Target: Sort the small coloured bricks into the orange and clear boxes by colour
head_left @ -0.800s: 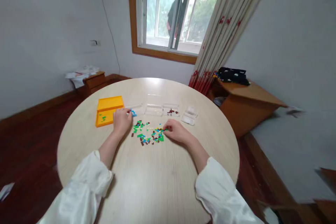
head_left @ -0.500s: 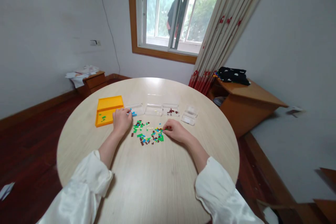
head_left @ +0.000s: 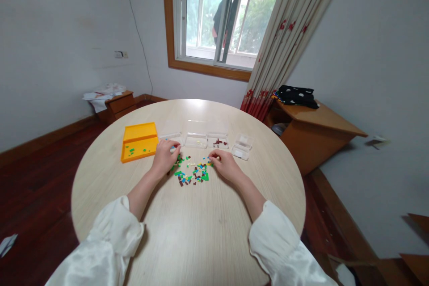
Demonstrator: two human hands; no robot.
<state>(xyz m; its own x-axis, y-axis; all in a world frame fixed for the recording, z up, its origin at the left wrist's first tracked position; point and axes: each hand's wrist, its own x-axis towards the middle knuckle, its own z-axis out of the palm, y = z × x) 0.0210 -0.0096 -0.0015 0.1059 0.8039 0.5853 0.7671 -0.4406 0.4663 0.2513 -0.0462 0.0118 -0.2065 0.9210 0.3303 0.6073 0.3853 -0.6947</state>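
My left hand point(head_left: 165, 157) hovers over the left edge of a pile of small toy bricks point(head_left: 191, 172), fingers curled, fingertips close together; whatever is between them is hidden. At the pile's right edge, my right hand point(head_left: 224, 163) has thumb and fingers drawn together; any piece in them is too small to make out. The pile mixes green, brown, blue, yellow and cream pieces. An open yellow case point(head_left: 140, 158) holds several green pieces point(head_left: 132, 149). Behind the left fingers is a clear box point(head_left: 171, 136) with blue pieces, partly hidden.
More clear boxes stand behind the pile: one with cream pieces point(head_left: 196, 143), one with brown pieces point(head_left: 218, 143), and a smaller one point(head_left: 241, 148) at the right. All rest on a round wooden table point(head_left: 201, 237). A brown cabinet point(head_left: 321, 127) stands beyond its right edge.
My left hand has moved right and slightly down, from beside the yellow case to the pile's left edge. Another green piece now shows in the case. My right hand has barely shifted.
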